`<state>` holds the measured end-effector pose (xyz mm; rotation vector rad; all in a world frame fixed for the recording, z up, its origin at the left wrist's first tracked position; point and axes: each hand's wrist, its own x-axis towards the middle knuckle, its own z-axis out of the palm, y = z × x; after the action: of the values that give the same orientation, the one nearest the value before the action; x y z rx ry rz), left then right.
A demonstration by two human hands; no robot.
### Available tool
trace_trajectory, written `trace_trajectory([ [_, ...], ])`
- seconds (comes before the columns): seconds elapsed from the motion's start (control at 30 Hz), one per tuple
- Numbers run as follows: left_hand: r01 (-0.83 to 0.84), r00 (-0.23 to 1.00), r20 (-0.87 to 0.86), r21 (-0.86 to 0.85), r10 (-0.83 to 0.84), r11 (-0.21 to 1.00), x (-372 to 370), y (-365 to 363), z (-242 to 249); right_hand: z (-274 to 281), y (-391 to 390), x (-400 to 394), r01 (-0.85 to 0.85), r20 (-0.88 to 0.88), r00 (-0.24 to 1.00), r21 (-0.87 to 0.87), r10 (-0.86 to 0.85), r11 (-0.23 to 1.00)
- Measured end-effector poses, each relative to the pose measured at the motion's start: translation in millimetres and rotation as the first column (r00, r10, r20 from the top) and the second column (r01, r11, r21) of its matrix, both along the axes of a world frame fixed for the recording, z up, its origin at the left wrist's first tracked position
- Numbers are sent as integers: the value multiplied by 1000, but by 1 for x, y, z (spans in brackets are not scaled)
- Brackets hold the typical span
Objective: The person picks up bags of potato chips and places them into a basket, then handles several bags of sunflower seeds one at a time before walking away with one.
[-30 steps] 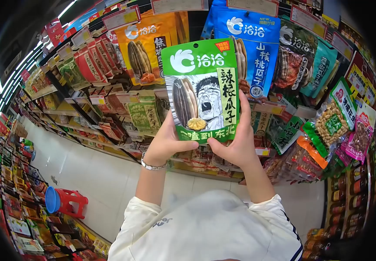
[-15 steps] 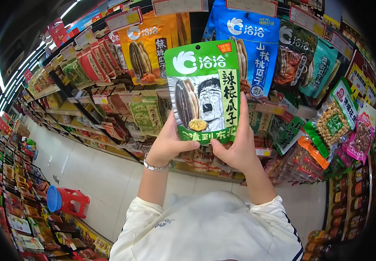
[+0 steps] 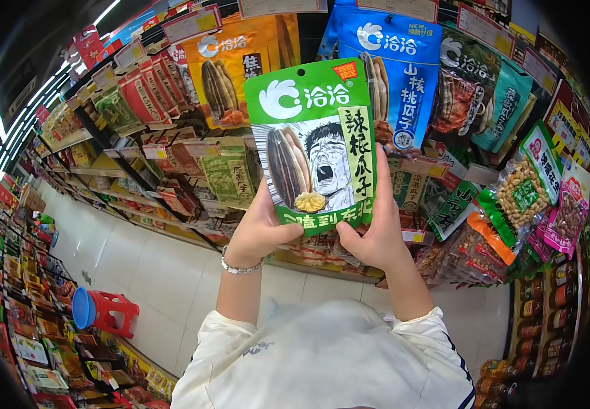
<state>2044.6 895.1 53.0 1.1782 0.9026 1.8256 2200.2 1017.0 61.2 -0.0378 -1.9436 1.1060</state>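
Observation:
A green bag of sunflower seeds (image 3: 308, 160) is held up in front of me, its printed front with a cartoon face turned my way. My left hand (image 3: 261, 228) grips its lower left edge, the thumb lying near the bottom corner. On the lower right edge my right hand (image 3: 380, 232) is closed, its thumb close to the bag's bottom. The fingers behind the bag are hidden. Just beyond hang an orange seed bag (image 3: 220, 75) and a blue seed bag (image 3: 394, 78), partly covered by the green one.
Shelves of packaged snacks stand ahead, with price tags (image 3: 414, 236) along their edges. Peanut bags (image 3: 523, 194) hang at the right, above rows of jars (image 3: 530, 327). A red stool (image 3: 112, 313) with a blue basin (image 3: 83, 308) is on the tiled floor (image 3: 158, 273) at left.
The green bag has shifted slightly left and tilted a little counterclockwise, looking slightly larger. Both hands have kept hold of it, the left moving a little left.

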Motion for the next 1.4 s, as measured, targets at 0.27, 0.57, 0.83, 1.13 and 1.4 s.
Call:
trace_trajectory([
  [0.27,34,995,98,0,-34,999,-11,2,-12,-7,5,3,-80,83,991,-228,101,971],
  [0.57,56,998,-12,-60,-57,997,-41,8,-3,-6,-2,-34,44,-74,996,-156,-56,987],
  [0.83,-223,951,-217,17,221,975,-54,35,25,2,12,-72,165,-246,952,-80,-180,983],
  [1.13,-261,958,-93,121,273,958,-79,41,62,36,-1,-111,112,-323,930,-204,-175,972],
  [1.4,-246,965,-69,79,251,966,-80,38,64,31,-9,-115,156,-380,898,-197,-222,968],
])
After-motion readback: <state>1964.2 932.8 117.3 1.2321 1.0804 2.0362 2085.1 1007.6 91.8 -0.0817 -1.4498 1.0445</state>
